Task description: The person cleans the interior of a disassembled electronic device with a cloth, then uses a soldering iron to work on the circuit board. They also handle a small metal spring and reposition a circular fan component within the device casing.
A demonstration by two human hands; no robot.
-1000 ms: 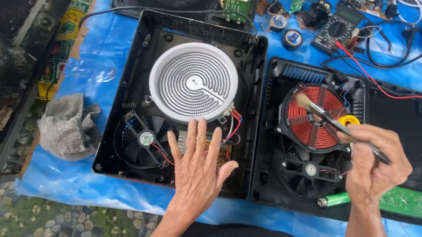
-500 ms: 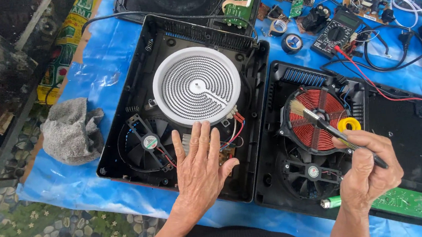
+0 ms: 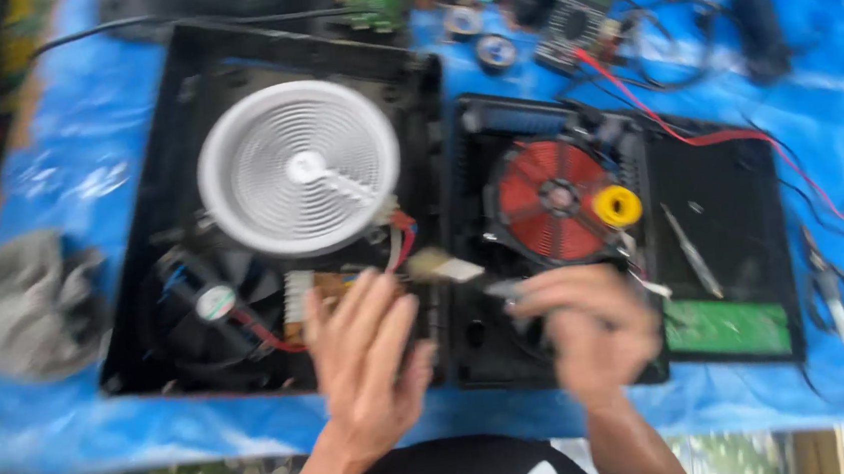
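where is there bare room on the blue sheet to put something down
Bare blue sheet lies left of the open black casing, above the grey rag. The top right is crowded with circuit boards and red wires. The left hand and right hand fill the front.

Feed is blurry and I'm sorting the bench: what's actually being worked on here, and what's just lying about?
In use:
left hand flat on the left open cooker
right hand holding a brush
right open cooker with red coil

Lying about:
grey rag
pliers
loose circuit boards
red wire
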